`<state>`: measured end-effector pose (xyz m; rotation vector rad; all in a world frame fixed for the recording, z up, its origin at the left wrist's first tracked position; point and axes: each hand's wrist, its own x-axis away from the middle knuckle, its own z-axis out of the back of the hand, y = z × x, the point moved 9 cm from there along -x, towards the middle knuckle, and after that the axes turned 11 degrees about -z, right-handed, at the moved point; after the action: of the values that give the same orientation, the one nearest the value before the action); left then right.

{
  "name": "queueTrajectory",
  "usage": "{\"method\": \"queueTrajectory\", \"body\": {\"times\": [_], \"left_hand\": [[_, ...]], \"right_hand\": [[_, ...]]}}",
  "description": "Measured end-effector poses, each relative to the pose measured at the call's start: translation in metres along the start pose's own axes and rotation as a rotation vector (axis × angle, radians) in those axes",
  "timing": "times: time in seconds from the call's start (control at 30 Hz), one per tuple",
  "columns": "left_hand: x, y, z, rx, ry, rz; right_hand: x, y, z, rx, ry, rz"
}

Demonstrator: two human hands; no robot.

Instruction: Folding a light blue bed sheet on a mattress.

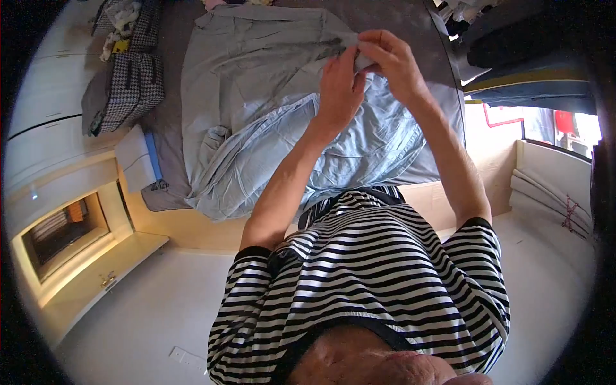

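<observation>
A large grey-blue cloth cover, wrinkled and partly folded back to a lighter blue side, lies across the bed in front of me. Both hands are raised close together over its far right part. My left hand pinches an edge of the cover between thumb and fingers. Just to its right, my right hand grips the same cloth with thumb and forefinger. Exactly what part of the edge lies between the fingertips is partly hidden by the fingers.
A dark grey sheet covers the bed. Houndstooth bags stand at its left, beside white cabinets. An open cabinet door juts out low at left. Dark clothes hang at upper right; rolled white material leans below the window.
</observation>
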<state>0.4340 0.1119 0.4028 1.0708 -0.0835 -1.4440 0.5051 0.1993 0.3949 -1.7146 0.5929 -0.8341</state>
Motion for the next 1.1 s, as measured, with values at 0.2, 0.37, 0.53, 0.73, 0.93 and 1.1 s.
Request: {"method": "queueTrajectory", "body": {"times": [0.2, 0.37, 0.53, 0.73, 0.93, 1.1], "left_hand": [[0.042, -0.002, -0.010, 0.338, -0.042, 0.379], [0.074, 0.008, -0.011, 0.404, -0.074, 0.501], [0.088, 0.030, -0.020, 0.325, -0.128, 0.548], [0.133, 0.008, 0.020, 0.098, 0.171, 0.782], [0.109, -0.015, 0.069, 0.484, 0.620, 0.737], [0.081, -0.001, 0.064, 0.481, 0.586, 0.679]], "right_hand": [[0.031, 0.026, 0.023, -0.042, -0.241, -0.109], [0.063, 0.014, 0.010, 0.447, -0.325, 0.376], [0.062, 0.049, 0.006, 0.297, -0.460, 0.082], [0.091, 0.095, 0.022, 0.304, -0.318, 0.122], [0.085, 0.329, 0.264, 0.736, 0.493, -0.169], [0.106, 0.384, 0.369, 0.762, 0.695, -0.712]]}}
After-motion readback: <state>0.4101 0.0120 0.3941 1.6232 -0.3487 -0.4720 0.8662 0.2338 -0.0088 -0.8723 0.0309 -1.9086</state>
